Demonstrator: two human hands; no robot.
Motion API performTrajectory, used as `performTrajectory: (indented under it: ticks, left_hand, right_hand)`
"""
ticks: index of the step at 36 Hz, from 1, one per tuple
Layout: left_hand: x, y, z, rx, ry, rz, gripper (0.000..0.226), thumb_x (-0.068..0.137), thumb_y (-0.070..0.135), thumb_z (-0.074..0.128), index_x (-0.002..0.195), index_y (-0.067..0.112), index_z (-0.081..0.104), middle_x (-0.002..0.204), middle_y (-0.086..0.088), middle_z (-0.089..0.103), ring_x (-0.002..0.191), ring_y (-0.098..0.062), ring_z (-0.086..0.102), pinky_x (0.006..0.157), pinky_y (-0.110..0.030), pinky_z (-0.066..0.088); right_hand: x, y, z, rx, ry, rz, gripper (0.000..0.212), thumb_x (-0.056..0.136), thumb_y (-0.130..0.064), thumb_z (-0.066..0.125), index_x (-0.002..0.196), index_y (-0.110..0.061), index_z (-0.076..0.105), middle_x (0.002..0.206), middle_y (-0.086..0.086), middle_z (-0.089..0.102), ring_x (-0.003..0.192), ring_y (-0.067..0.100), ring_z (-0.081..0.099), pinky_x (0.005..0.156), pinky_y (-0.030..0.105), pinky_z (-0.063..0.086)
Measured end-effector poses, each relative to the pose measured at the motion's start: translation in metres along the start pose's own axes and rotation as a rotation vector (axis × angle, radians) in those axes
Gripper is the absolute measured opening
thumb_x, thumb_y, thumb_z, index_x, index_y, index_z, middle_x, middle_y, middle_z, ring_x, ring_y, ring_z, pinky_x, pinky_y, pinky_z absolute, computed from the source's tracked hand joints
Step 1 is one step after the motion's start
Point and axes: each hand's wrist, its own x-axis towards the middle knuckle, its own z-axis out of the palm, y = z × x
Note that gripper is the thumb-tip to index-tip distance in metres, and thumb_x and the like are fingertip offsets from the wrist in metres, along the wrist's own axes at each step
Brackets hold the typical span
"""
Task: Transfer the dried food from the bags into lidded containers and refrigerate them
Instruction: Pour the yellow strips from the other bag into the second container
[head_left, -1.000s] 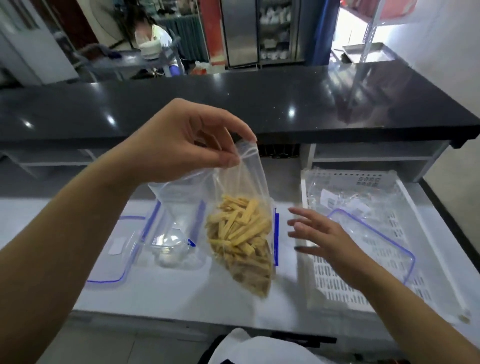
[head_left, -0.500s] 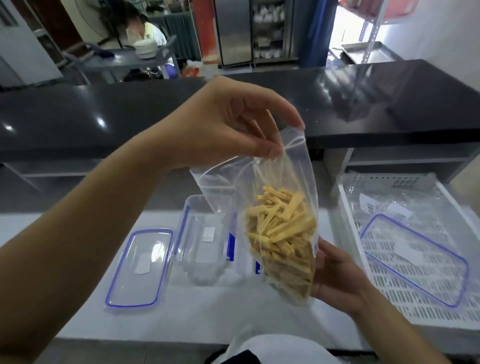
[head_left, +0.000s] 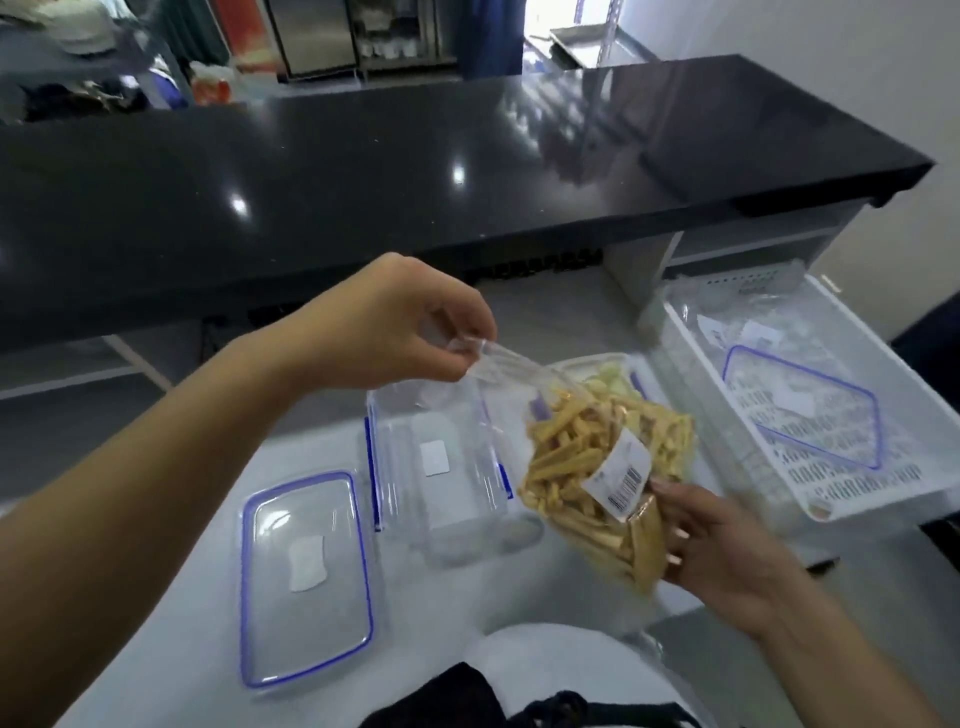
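the white counter (head_left: 457, 603) is low and smooth. behind it runs a long, shiny black shelf top (head_left: 415, 171) with little lights shining on it. far back in the room stand a steel fridge (head_left: 311, 36) and a table, all a bit blurry.

on the counter sits a clear container (head_left: 441, 467) with blue clips. it is open, and only a small white sticker shows in it. its clear lid (head_left: 306, 577) with a blue edge lies flat just to the left of it. on the right stands a white basket (head_left: 883, 478) with holes, and another blue-edged lid (head_left: 802, 410) lies in it with some clear plastic.

the bag (head_left: 597, 467) of dried yellow food sticks is up in the air, tilted, near the right side of the open container. it has a white barcode label (head_left: 621, 475).

the left hand (head_left: 395, 322) pinches the top corner of the bag between thumb and fingers. the right hand (head_left: 727, 551) holds the bottom of the bag from below, its fingers (head_left: 670, 535) curled up against the plastic.
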Motion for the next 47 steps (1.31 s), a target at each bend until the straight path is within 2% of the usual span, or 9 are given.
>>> performTrajectory:
  ticks: [3,6,14,20,27,32,35,40,47]
  left_hand:
    - [-0.001,-0.021,0.005,-0.016,-0.005,-0.005,0.018,0.078,0.008,0.081,0.09,0.02,0.078,0.081,0.005,0.074,0.08,-0.008,0.069,0.074,-0.019,0.053]
    - [-0.003,-0.039,0.011,-0.059,-0.004,-0.016,0.016,0.077,0.009,0.081,0.087,0.021,0.078,0.08,0.006,0.074,0.078,-0.009,0.07,0.077,-0.028,0.055]
    - [-0.019,-0.069,0.018,-0.209,0.04,0.001,0.018,0.085,0.017,0.079,0.088,0.034,0.072,0.079,0.017,0.071,0.078,-0.003,0.067,0.075,-0.016,0.052]
    - [-0.03,-0.089,0.028,-0.259,0.049,-0.053,0.016,0.085,0.016,0.079,0.092,0.028,0.074,0.085,0.012,0.072,0.081,-0.004,0.068,0.077,-0.018,0.053]
    - [-0.038,-0.094,0.029,-0.377,0.136,-0.089,0.017,0.086,0.011,0.076,0.1,0.021,0.074,0.091,0.007,0.074,0.087,-0.009,0.072,0.084,-0.027,0.059]
    - [-0.037,-0.093,0.036,-0.415,0.151,-0.08,0.018,0.086,0.008,0.075,0.1,0.02,0.075,0.091,0.003,0.075,0.086,-0.013,0.073,0.085,-0.028,0.06]
    - [-0.039,-0.096,0.034,-0.434,0.188,-0.089,0.017,0.087,0.009,0.075,0.101,0.019,0.075,0.091,0.003,0.075,0.086,-0.011,0.073,0.085,-0.025,0.059]
    - [-0.042,-0.105,0.046,-0.408,0.151,-0.151,0.019,0.087,0.01,0.076,0.1,0.023,0.075,0.091,0.002,0.076,0.088,-0.018,0.074,0.09,-0.041,0.06]
    - [-0.044,-0.106,0.053,-0.331,0.159,-0.199,0.021,0.085,0.013,0.078,0.105,0.02,0.076,0.088,0.012,0.072,0.082,-0.006,0.069,0.08,-0.02,0.058]
  right_hand:
    - [-0.006,0.011,0.01,-0.006,0.118,-0.019,0.05,0.071,-0.024,0.07,0.119,-0.012,0.068,0.08,0.001,0.073,0.066,0.019,0.07,0.073,0.04,0.053]
    - [-0.011,0.014,0.023,0.001,0.215,-0.02,0.053,0.066,-0.024,0.073,0.117,-0.013,0.069,0.076,0.0,0.073,0.07,0.021,0.068,0.064,0.035,0.054]
    - [-0.019,0.011,0.042,-0.109,0.33,-0.098,0.053,0.059,-0.026,0.075,0.11,-0.013,0.071,0.071,-0.001,0.071,0.064,0.018,0.067,0.063,0.033,0.051]
    - [-0.01,0.004,0.054,-0.151,0.398,-0.038,0.029,0.081,-0.018,0.072,0.109,-0.012,0.07,0.064,-0.005,0.07,0.065,0.017,0.065,0.064,0.033,0.049]
    - [-0.008,-0.02,0.059,-0.231,0.371,0.039,0.045,0.062,-0.025,0.077,0.103,-0.009,0.069,0.086,0.006,0.069,0.082,0.026,0.065,0.089,0.047,0.052]
    - [-0.001,-0.027,0.058,-0.281,0.352,0.033,0.032,0.083,-0.016,0.073,0.113,-0.017,0.064,0.098,0.009,0.068,0.085,0.027,0.065,0.084,0.047,0.055]
    - [0.003,-0.029,0.056,-0.296,0.313,0.019,0.033,0.085,-0.014,0.071,0.116,-0.022,0.062,0.104,0.01,0.069,0.088,0.029,0.066,0.084,0.049,0.056]
    - [0.012,-0.03,0.059,-0.358,0.341,0.06,0.031,0.085,-0.015,0.071,0.115,-0.02,0.063,0.096,0.009,0.068,0.081,0.026,0.065,0.069,0.04,0.055]
    - [0.023,-0.043,0.056,-0.458,0.373,0.012,0.03,0.085,-0.016,0.07,0.114,-0.02,0.06,0.102,0.009,0.069,0.086,0.027,0.067,0.068,0.038,0.054]
